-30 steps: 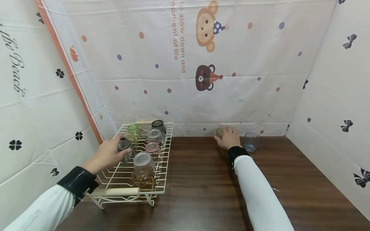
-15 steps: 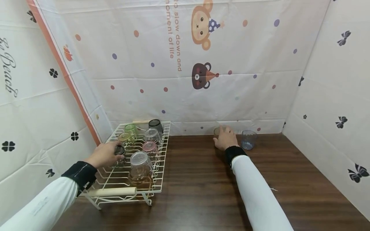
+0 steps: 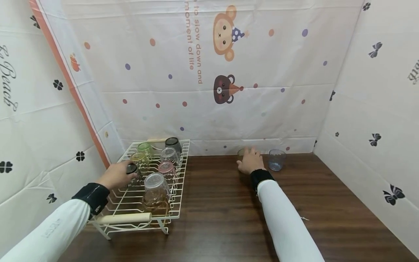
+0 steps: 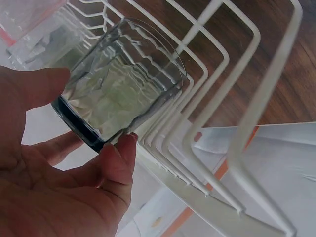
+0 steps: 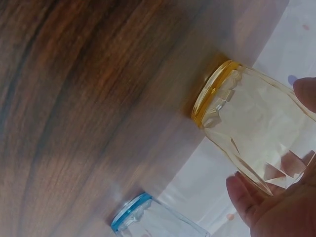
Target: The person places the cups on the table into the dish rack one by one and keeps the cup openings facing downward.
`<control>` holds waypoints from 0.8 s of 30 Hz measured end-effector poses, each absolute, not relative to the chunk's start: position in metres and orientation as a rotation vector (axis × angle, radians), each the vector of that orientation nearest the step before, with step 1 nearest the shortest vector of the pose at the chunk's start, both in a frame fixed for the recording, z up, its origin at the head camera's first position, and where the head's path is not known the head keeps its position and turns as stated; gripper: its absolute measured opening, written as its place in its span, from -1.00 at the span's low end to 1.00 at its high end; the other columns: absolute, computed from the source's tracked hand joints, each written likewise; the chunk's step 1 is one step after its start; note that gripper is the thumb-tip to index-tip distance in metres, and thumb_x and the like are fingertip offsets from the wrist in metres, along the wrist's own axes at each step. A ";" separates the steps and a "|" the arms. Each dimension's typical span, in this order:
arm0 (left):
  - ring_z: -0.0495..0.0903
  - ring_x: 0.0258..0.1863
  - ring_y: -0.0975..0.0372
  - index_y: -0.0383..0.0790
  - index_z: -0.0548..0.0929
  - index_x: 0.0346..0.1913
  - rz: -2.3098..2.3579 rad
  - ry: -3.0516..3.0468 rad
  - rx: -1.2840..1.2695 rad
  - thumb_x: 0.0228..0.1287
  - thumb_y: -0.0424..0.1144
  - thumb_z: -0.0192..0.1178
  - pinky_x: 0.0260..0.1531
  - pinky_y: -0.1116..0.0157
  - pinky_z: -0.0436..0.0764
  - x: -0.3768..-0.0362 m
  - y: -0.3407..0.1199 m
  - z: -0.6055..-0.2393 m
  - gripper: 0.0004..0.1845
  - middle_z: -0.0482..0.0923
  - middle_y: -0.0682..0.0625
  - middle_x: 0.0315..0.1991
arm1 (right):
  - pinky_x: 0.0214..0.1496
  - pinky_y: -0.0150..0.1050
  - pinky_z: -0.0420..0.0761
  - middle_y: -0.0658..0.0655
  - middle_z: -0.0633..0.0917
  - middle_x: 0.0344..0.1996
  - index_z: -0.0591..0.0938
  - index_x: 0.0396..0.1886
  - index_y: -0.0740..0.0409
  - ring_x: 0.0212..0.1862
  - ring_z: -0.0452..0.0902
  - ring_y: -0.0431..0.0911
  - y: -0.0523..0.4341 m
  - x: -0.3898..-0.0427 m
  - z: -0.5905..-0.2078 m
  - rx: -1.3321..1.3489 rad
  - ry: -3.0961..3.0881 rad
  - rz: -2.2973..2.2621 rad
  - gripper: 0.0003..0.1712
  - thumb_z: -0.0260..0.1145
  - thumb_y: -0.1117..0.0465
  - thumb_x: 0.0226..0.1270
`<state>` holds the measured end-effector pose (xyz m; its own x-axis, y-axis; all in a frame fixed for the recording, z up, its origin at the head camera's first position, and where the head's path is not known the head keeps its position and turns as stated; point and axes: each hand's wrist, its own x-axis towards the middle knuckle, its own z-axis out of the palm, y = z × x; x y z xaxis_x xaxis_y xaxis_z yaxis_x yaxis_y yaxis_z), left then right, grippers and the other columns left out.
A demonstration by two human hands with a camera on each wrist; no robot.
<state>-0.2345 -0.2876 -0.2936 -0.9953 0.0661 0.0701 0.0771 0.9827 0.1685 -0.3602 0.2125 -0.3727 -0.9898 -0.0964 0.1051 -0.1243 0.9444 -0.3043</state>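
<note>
My left hand (image 3: 126,174) (image 4: 79,118) grips a clear ribbed glass with a dark base (image 3: 132,169) (image 4: 118,94), thumb on one side and fingers on the other. The glass is tilted against the wires on the left side of a white wire rack (image 3: 183,174) (image 4: 232,113). My right hand (image 3: 247,157) (image 5: 274,143) is curled round a yellowish glass (image 3: 241,151) (image 5: 247,123) that stands on the brown table by the back wall. A bluish glass (image 3: 275,160) (image 5: 148,217) stands just right of it.
The rack holds several more upturned glasses, including a large clear one (image 3: 156,189), a pink one (image 3: 167,169) and a dark one (image 3: 172,143). Printed sheets wall in the table (image 3: 229,211) at the back and on both sides. A wooden handle (image 3: 124,218) runs along the rack's front.
My left hand has sunk slightly with the dark-based glass toward the rack's left wires. My right hand has stayed on the yellowish glass. The head view has drifted a little.
</note>
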 end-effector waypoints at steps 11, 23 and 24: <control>0.63 0.14 -0.45 -0.49 0.20 0.61 -0.192 -3.096 -0.170 0.35 -0.23 0.40 0.14 -0.32 0.63 -0.234 -0.289 -0.301 -0.10 0.58 -0.63 0.20 | 0.60 0.45 0.22 0.63 0.02 0.63 0.02 0.73 0.31 0.57 0.07 0.60 0.212 -0.358 -0.374 0.171 -3.001 0.482 -0.10 0.11 -0.06 0.67; 0.70 -0.20 -0.23 -0.49 0.08 0.66 -0.168 -3.082 -0.159 0.30 -0.29 0.39 -0.02 -0.23 0.65 -0.238 -0.289 -0.307 -0.01 0.72 -0.49 -0.17 | 0.54 0.43 0.34 0.63 0.00 0.62 0.01 0.73 0.31 0.57 0.07 0.60 0.214 -0.361 -0.378 0.188 -2.983 0.531 -0.09 0.12 -0.05 0.66; 0.70 -0.17 -0.26 -0.49 0.08 0.66 -0.165 -3.081 -0.156 0.30 -0.30 0.39 -0.01 -0.23 0.65 -0.238 -0.289 -0.307 -0.01 0.72 -0.51 -0.15 | 0.54 0.43 0.35 0.63 0.00 0.63 0.01 0.73 0.31 0.57 0.07 0.60 0.215 -0.361 -0.378 0.189 -2.983 0.534 -0.08 0.12 -0.05 0.66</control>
